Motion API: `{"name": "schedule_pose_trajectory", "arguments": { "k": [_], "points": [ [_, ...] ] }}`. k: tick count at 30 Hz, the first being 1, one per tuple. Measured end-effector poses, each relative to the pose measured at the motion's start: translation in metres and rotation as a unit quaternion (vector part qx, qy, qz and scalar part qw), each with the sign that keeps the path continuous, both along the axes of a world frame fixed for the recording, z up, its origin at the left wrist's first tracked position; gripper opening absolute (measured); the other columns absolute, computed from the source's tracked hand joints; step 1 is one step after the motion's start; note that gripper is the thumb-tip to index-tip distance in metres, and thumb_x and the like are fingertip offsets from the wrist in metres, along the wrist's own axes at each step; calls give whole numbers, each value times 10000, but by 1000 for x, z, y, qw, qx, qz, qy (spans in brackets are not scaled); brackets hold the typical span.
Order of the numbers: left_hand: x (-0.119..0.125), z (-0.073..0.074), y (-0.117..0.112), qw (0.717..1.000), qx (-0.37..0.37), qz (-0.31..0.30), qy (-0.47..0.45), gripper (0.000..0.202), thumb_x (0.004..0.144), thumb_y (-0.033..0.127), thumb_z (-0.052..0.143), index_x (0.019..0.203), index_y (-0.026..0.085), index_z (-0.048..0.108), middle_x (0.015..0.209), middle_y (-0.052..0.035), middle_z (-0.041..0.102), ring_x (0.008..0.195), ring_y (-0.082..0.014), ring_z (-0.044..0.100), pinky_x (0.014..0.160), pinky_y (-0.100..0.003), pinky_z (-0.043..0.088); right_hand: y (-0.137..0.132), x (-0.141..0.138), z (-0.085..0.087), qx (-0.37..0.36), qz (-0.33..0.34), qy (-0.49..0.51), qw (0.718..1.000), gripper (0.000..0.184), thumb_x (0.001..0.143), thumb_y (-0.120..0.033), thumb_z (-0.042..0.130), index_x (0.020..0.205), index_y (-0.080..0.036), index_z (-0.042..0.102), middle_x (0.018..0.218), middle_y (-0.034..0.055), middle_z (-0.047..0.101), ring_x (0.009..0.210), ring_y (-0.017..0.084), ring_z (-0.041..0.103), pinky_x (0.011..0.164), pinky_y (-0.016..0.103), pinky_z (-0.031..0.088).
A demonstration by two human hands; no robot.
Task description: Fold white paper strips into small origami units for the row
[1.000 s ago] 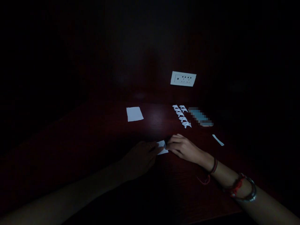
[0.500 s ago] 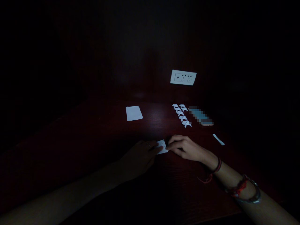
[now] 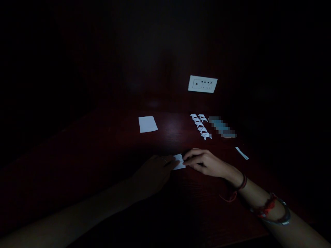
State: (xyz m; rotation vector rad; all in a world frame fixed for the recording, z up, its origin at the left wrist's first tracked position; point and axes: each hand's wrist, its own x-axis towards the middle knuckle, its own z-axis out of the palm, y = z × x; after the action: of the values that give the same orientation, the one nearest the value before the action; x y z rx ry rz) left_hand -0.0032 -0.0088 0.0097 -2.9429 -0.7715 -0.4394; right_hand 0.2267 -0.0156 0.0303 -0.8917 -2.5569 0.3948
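Note:
A small folded piece of white paper (image 3: 178,166) lies on the dark red table (image 3: 116,144) between my two hands. My left hand (image 3: 156,172), in deep shadow and wearing a ring, holds the paper's left side, fingers pressed onto it. At the paper's right edge, my right hand (image 3: 203,162) pinches a corner between thumb and fingertips. Bracelets circle my right wrist. Farther back stands a row of several small folded white paper pieces (image 3: 199,124). To their left rests a stack of white paper squares (image 3: 148,124).
A phone (image 3: 222,127) with a blurred screen lies right of the folded pieces. Nearer on the right is a narrow white paper strip (image 3: 242,153). A white socket plate (image 3: 202,84) is set in the dark wall behind the table. The surroundings are very dark.
My right fingertips have moved slightly left over the paper's right edge, and the upper right corner looks more folded in. The left hand stays almost still.

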Motion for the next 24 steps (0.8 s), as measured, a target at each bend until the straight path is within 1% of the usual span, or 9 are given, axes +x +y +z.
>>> {"name": "schedule_pose_trajectory", "arguments": {
  "k": [4,8,12,15,19,24],
  "points": [
    [1,1,0,1000,2,1,-1,401,825,109,363,1221,174,360,1224,-77,428,1069,-208,426,824,-373,358,0,-1,1,14,19,-16,1000,249,804,-103,431,961,-182,608,1007,37,583,917,135,511,843,293,404],
    [0,-3,2,1000,-3,5,0,431,828,108,364,1247,197,319,1233,-68,420,1076,-204,421,824,-364,353,-1,-1,-1,44,14,-35,998,253,799,-94,437,969,-176,606,1011,34,584,918,138,508,857,307,392],
    [-1,-7,5,1000,1,2,-3,434,826,102,374,1236,238,333,1248,-44,404,1085,-200,412,832,-360,345,-2,-2,-3,67,10,-47,997,277,781,-76,452,991,-182,599,1014,36,582,921,151,507,854,328,392],
    [-1,-6,5,1000,1,2,-4,430,819,97,381,1225,232,346,1242,-44,407,1078,-204,415,816,-361,348,-3,-2,-3,70,11,-54,996,292,775,-69,453,1004,-185,593,1020,34,580,922,153,508,854,331,394],
    [-1,-4,4,1000,-20,-3,-10,432,813,78,370,1219,224,353,1243,-50,395,1083,-203,405,812,-355,341,-4,-3,-1,61,8,-45,997,282,785,-79,443,1006,-179,589,1001,34,586,913,141,514,860,318,395],
    [-2,-7,5,999,-36,-4,-28,464,804,56,353,1231,239,337,1264,-47,359,1089,-204,386,807,-355,321,-3,-2,-1,45,-7,-34,998,311,786,-72,436,1052,-172,561,985,39,578,903,134,513,843,296,408]
  ]
}}
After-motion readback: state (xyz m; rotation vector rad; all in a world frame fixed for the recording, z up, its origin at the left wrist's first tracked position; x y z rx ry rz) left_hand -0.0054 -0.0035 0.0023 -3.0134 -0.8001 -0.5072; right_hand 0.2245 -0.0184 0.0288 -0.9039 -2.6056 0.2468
